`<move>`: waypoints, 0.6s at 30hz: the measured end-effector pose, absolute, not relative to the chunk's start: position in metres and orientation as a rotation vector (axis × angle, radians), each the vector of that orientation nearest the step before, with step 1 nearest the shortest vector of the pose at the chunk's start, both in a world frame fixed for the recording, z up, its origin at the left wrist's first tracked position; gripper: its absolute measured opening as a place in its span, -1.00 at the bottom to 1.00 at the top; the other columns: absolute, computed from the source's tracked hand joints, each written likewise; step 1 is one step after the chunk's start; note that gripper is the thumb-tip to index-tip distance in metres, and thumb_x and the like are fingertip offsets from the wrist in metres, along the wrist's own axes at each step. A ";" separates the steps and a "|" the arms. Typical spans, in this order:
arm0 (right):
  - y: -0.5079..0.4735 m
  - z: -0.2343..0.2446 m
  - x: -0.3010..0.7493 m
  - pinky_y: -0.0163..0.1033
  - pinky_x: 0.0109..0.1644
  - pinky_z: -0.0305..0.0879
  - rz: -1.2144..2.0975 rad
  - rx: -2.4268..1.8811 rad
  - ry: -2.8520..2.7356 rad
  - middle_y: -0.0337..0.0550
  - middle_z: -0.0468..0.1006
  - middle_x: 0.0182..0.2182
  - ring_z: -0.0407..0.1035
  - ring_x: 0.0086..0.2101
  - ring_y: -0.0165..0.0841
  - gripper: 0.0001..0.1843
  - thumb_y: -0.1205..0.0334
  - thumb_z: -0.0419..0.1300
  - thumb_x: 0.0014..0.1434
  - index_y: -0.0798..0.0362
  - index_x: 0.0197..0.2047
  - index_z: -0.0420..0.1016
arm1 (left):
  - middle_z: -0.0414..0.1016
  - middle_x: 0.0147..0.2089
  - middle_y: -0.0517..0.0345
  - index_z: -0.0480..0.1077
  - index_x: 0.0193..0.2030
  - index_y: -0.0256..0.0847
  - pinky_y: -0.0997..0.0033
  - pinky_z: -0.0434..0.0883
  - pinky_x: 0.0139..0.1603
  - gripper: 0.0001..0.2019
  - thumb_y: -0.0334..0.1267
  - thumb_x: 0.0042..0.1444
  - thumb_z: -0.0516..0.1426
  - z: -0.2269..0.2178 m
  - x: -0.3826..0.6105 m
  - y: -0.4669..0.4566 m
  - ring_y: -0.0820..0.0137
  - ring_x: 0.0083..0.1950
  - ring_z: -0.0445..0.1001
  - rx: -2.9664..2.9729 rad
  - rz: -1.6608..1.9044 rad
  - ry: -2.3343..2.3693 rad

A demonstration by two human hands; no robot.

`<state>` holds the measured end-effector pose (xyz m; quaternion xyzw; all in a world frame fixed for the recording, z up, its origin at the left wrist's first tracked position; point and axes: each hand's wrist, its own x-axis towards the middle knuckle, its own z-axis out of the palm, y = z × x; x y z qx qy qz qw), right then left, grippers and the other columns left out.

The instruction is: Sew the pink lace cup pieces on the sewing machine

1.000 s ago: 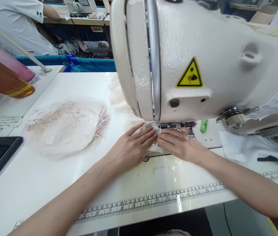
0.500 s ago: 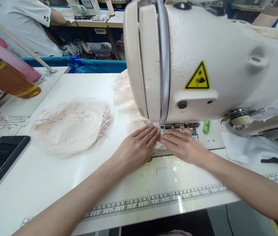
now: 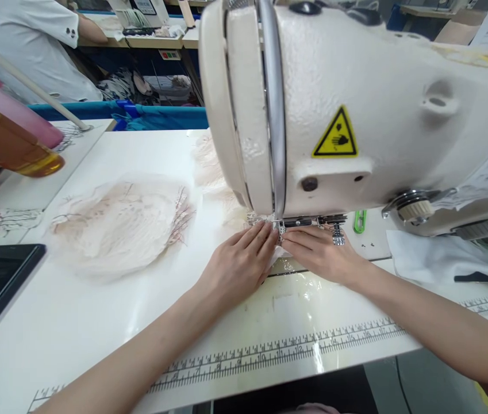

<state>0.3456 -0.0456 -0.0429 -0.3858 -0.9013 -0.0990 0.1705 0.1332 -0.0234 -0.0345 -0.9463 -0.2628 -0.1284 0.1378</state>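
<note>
Pale pink lace fabric [image 3: 231, 211] lies under the head of a cream sewing machine [image 3: 381, 98] and runs to its presser foot [image 3: 281, 226]. My left hand [image 3: 239, 261] rests flat on the lace just left of the foot, fingers stretched out side by side. Close on the foot's right, my right hand [image 3: 325, 253] has its fingers pressed together at the lace edge; its thumb is hidden. The needle point and most of the seam are covered by fingers and metal parts. Another round lace piece [image 3: 127, 230] with loose reddish threads is on the table to the left.
A dark phone [image 3: 2, 290], an amber cup [image 3: 11, 141] and a pink bottle [image 3: 22, 109] stand at the left. A green clip [image 3: 360, 221] and white cloth [image 3: 425, 259] are at the right. Ruler marks [image 3: 269, 357] line the front edge. A co-worker's sleeve [image 3: 60, 26] shows behind.
The view has turned slightly right, so the machine and table things appear further left. Both hands stay beside the presser foot with almost the same pose.
</note>
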 end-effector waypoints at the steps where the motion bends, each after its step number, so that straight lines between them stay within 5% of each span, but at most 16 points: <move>1: -0.047 -0.042 0.345 -0.21 -0.19 0.25 -0.307 -1.118 -2.553 -0.22 0.56 -0.15 0.37 -0.13 -0.36 -0.68 0.51 0.07 0.20 -0.01 -0.07 0.47 | 0.41 0.16 -0.17 0.36 0.14 -0.45 0.14 0.46 0.10 -0.63 -0.32 0.27 -0.02 -0.034 0.133 -0.024 0.11 0.17 0.41 -2.749 -0.375 -0.779; 18: -0.048 -0.038 0.346 -0.14 -0.25 0.16 -0.700 -1.208 -2.398 -0.34 0.59 -0.15 0.38 -0.33 -0.40 -0.76 0.45 0.09 0.17 0.00 -0.16 0.49 | 0.46 0.12 -0.13 0.36 0.15 -0.37 0.09 0.46 0.10 -0.65 -0.32 0.29 -0.03 -0.034 0.134 -0.024 0.11 0.15 0.43 -2.762 -0.416 -0.836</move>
